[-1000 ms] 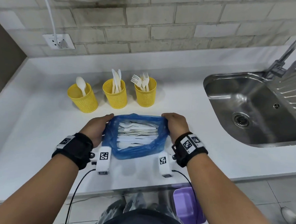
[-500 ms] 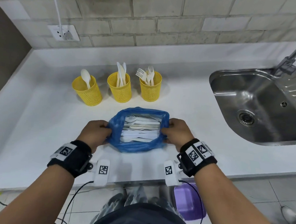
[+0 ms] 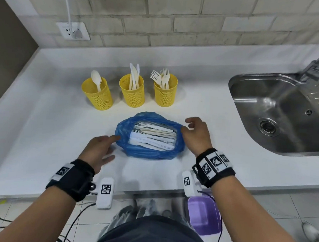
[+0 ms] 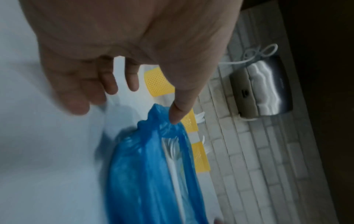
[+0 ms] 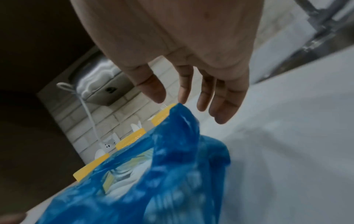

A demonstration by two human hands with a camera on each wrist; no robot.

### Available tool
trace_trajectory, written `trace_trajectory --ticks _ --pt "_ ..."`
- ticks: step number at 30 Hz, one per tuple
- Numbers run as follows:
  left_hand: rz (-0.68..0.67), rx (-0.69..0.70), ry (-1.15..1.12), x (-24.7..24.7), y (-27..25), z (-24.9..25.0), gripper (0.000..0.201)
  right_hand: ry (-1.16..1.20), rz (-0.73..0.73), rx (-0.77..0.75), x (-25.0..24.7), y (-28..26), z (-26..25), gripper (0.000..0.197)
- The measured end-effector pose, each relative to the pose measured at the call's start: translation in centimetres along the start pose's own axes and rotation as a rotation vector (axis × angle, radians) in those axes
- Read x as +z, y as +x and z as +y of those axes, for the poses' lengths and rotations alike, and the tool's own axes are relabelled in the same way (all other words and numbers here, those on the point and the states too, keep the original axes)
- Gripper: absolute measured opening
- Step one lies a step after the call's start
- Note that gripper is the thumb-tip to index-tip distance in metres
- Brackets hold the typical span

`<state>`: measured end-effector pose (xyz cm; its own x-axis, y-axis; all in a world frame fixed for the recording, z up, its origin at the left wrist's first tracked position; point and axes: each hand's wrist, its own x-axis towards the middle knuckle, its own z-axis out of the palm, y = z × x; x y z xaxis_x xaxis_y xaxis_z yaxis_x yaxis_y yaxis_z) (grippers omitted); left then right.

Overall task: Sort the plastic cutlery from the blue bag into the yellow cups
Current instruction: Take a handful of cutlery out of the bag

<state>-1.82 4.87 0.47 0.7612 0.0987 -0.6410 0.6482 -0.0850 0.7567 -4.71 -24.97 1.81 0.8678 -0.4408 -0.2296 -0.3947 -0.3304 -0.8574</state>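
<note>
A blue bag (image 3: 147,151) lies open on the white counter (image 3: 43,133), full of white plastic cutlery (image 3: 154,137). Behind it stand three yellow mesh cups: the left cup (image 3: 97,95) holds a spoon, the middle cup (image 3: 132,91) holds knives, the right cup (image 3: 165,93) holds forks. My left hand (image 3: 100,147) hovers at the bag's left rim with fingers spread; in the left wrist view one fingertip (image 4: 175,116) touches the blue bag (image 4: 153,166). My right hand (image 3: 195,133) is open beside the bag's right rim and holds nothing; the blue bag (image 5: 162,174) lies just below its fingers (image 5: 222,109).
A steel sink (image 3: 277,112) with a tap (image 3: 317,62) lies to the right. A wall socket (image 3: 72,31) with a white cable sits on the brick wall at the back left. A purple tub (image 3: 203,217) stands on the floor below the counter edge.
Both hands have let go of the bag's rim and opened. The right hand has lifted and moved slightly right; the bag now lies open by itself.
</note>
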Motion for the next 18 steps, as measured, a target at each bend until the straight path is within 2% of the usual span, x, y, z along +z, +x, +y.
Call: trace_trajectory --ticks 3,5,7,10,14,16,18 --pt "-0.094 -0.142 0.136 0.8 -1.2 -0.6 0.052 -0.228 -0.060 -0.163 0.7 1.2 -1.7 0.037" --pt "-0.207 -0.240 0.168 1.8 -1.7 -0.8 0.063 -0.375 -0.133 -0.205 1.5 2.0 -2.8 0.040" --pt "-0.253 -0.256 0.180 3.0 -2.0 -0.6 0.068 -0.515 -0.224 -0.229 2.4 2.5 -3.5 0.043" --pt "-0.191 -0.165 0.131 4.7 -1.7 -0.2 0.052 -0.614 -0.330 -0.237 3.6 3.0 -3.5 0.043" --pt "-0.085 -0.032 0.065 5.4 -1.1 1.0 0.020 -0.603 -0.289 -0.248 4.2 2.6 -2.9 0.030" --pt "-0.064 0.071 0.090 5.6 -1.0 1.9 0.013 -0.519 -0.256 -0.196 4.1 2.4 -2.6 0.023" --pt "-0.054 0.152 0.049 5.7 -0.9 2.9 0.015 -0.421 -0.261 -0.112 3.7 2.4 -2.2 0.019"
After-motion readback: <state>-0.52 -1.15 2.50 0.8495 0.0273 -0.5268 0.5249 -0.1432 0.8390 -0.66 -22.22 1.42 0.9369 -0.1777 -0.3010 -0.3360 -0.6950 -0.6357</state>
